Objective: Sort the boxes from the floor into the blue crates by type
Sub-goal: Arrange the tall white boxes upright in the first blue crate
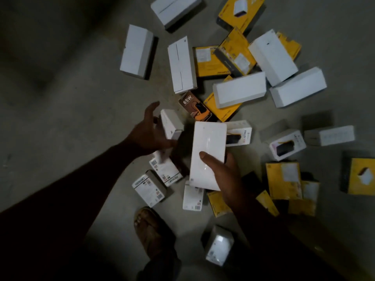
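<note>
Many white and yellow boxes lie scattered on the grey floor [71,118]. My right hand [225,179] grips a large flat white box [207,151] from below, thumb pressed on its top face, above the pile. My left hand [148,134] is spread wide, thumb raised. A small white box [171,124] lies against its fingers, blurred, and the thumb stays off it. No blue crate is in view.
Beyond the hands lie long white boxes [239,92], yellow boxes [235,51] and a brown "65W" box [194,106]. Small labelled white boxes [148,187] sit near my sandalled foot [150,226]. More yellow boxes [284,179] lie at the right. Bare floor spreads to the left.
</note>
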A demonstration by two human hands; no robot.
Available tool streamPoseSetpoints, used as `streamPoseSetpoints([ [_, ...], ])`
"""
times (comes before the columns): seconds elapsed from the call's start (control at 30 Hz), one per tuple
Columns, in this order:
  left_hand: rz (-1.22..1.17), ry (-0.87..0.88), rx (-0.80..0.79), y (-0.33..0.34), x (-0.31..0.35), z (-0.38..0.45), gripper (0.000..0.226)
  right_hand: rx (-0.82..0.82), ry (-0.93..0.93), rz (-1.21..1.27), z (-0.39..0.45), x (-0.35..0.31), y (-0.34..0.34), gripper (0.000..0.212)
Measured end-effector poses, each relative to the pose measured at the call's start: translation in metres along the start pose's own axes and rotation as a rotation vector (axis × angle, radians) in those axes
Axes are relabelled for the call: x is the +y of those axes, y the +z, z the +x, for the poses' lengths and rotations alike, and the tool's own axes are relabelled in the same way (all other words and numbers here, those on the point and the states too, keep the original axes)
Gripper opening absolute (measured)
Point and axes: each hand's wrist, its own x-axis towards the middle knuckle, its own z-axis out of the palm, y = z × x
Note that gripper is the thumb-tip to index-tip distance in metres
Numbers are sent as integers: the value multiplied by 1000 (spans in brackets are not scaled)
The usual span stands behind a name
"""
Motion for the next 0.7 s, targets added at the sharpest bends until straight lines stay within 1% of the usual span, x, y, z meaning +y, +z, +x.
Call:
streamPoseSetpoints([
  [0.03,-275,-11,-79,-7,24,-27,117,-9,3,34,-22,-16,-13,40],
  [0.07,-485,-49,-138,-15,51,-56,108,-29,15,79,-47,-36,-27,40],
  [0.1,-641,-98,-183,-22,78,-86,97,-65,36,133,-74,-55,-42,42],
  [0.17,-901,-176,-262,-29,132,-148,83,-127,130,255,-133,-96,-69,45],
  [0.23,-1079,-270,-344,-32,191,-212,81,-194,207,309,-198,-135,-96,41],
  [0.3,-1087,-247,-402,-30,247,-272,84,-294,206,316,-264,-169,-124,35],
  [0.37,-1011,-182,-394,-27,299,-322,90,-325,193,314,-322,-199,-159,34],
  [0.4,-999,-171,-370,-26,325,-344,90,-309,187,316,-349,-214,-180,40],
  [0.43,-1003,-174,-340,-26,348,-362,85,-289,186,323,-371,-227,-202,53],
  [0.47,-1001,-168,-314,-26,371,-379,75,-272,181,343,-393,-237,-227,72],
  [0.5,-989,-148,-305,-26,392,-397,59,-251,153,368,-415,-246,-252,85],
  [0.53,-974,-131,-328,-26,416,-414,46,-222,93,383,-435,-254,-277,86],
  [0.57,-956,-113,-358,-24,436,-428,39,-179,8,369,-454,-262,-301,75],
  [0.63,-914,-26,-399,-19,475,-453,39,-67,-156,272,-487,-273,-343,47],
  [0.67,-876,37,-417,-14,493,-464,41,-3,-210,216,-502,-273,-358,42],
  [0.7,-836,101,-444,-7,511,-475,41,58,-254,162,-515,-270,-370,43],
])
